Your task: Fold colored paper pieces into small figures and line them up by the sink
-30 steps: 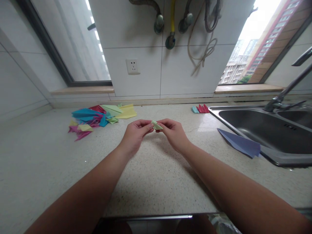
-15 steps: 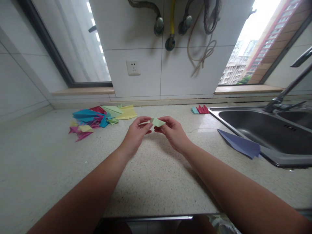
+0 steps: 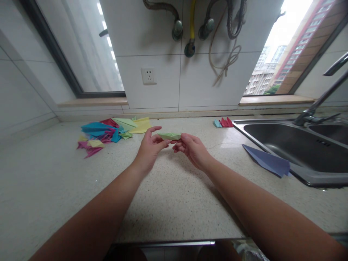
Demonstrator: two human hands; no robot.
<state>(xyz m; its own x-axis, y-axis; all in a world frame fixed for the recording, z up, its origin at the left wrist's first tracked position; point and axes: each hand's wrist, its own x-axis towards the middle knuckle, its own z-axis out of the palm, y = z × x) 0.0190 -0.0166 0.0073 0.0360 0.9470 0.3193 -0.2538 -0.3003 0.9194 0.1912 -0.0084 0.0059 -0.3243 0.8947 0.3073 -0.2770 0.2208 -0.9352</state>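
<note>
Light-green folded paper (image 3: 169, 136) spans the gap between left hand (image 3: 146, 151) and right hand (image 3: 196, 150), over the speckled countertop (image 3: 174, 203). From it: mixed folded-paper pile (image 3: 102, 128), 9 o'clock; red folded paper (image 3: 226, 122) and sink (image 3: 323, 177), roughly 3; purple folded paper (image 3: 268, 160), between 3 and 4. Right thumb and fingers pinch its 3 o'clock end. Left index raised, thumb at lower edge; left pinch: cannot tell.

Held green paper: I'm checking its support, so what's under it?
Parts of the left hand and right hand show below the held green paper, over the countertop; the paper hides its own underside.
</note>
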